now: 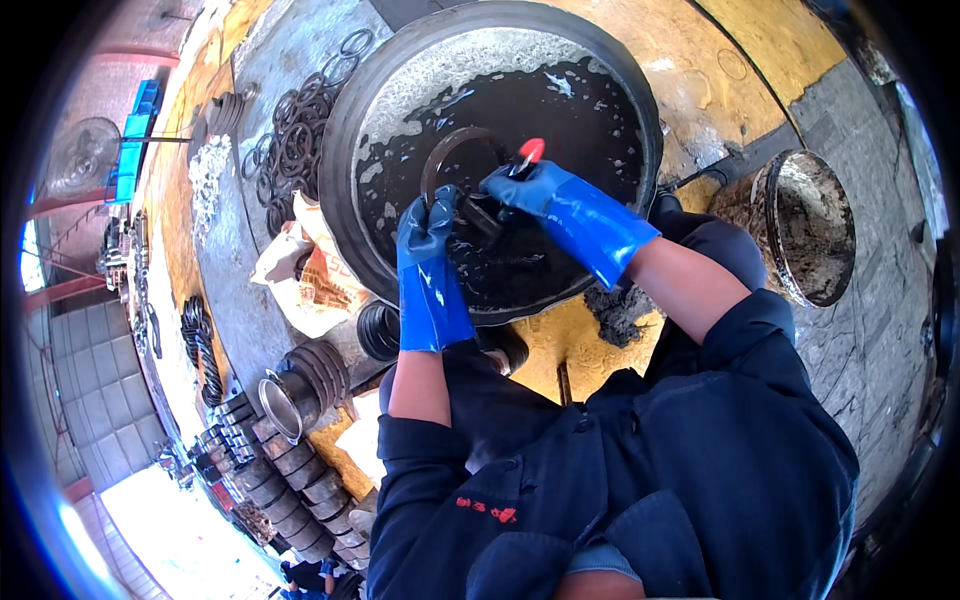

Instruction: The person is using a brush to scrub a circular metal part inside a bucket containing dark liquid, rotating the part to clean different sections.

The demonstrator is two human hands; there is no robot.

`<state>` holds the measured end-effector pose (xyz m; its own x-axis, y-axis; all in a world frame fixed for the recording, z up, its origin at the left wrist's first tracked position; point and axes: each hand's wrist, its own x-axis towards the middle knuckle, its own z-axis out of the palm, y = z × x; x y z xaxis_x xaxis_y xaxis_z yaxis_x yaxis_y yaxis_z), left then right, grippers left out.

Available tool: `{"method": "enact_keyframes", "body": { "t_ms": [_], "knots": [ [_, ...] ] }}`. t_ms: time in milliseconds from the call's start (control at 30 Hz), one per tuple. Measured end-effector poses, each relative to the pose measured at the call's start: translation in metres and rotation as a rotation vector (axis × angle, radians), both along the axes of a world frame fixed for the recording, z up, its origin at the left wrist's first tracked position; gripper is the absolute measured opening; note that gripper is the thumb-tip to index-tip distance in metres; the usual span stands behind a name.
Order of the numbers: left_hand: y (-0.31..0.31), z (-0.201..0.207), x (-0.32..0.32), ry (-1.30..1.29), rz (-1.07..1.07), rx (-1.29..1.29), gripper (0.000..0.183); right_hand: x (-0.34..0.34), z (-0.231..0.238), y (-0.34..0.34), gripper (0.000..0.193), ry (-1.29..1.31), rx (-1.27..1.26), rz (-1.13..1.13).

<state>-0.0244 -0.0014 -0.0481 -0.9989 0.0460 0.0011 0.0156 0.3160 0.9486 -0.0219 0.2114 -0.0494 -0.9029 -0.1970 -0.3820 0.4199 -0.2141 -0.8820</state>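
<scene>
Between my knees stands a large round black tub (342,150) of dark liquid with pale foam along its far side. Over the liquid, my left hand (427,228), in a long blue rubber glove, has its fingers closed on the near left edge of a dark ring (431,166). My right hand (528,188), gloved the same way, is closed around a tool with a red end (531,150) that sticks up past the fingers. The tool's working end is hidden. A short dark bar-like piece (479,216) shows between my hands; I cannot tell what it belongs to.
Left of the tub lies a heap of dark rings (297,135), with a white and orange sack (308,275) nearer. A metal pot (288,402) and stacks of thick rings (290,490) stand at lower left. A stained bucket (815,230) is on the right.
</scene>
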Motion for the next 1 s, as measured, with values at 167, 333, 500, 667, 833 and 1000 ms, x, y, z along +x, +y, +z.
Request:
{"method": "enact_keyframes", "body": {
  "t_ms": [167,333,500,667,833,1000],
  "knots": [
    [-0.008,0.001,0.000,0.004,0.117,-0.141,0.024,0.004,-0.002,-0.003,0.035,0.574,1.101,-0.088],
    [-0.009,0.007,-0.001,0.125,0.119,-0.478,0.025,-0.013,0.000,0.031,0.032,0.105,0.832,-0.026],
    [-0.008,0.010,-0.001,0.224,-0.025,-0.640,0.025,-0.016,0.039,0.025,0.022,0.255,-0.057,-0.120],
    [-0.016,0.000,0.004,0.135,-0.143,-0.883,0.036,-0.001,0.044,-0.004,0.025,0.341,0.121,0.032],
    [-0.024,0.000,-0.002,0.509,-0.221,-0.794,0.032,-0.019,0.041,0.009,0.026,0.204,0.240,-0.015],
    [-0.016,0.023,-0.005,0.414,-0.086,-0.585,0.026,-0.041,0.029,0.060,0.021,0.056,0.141,-0.262]
  ]
}}
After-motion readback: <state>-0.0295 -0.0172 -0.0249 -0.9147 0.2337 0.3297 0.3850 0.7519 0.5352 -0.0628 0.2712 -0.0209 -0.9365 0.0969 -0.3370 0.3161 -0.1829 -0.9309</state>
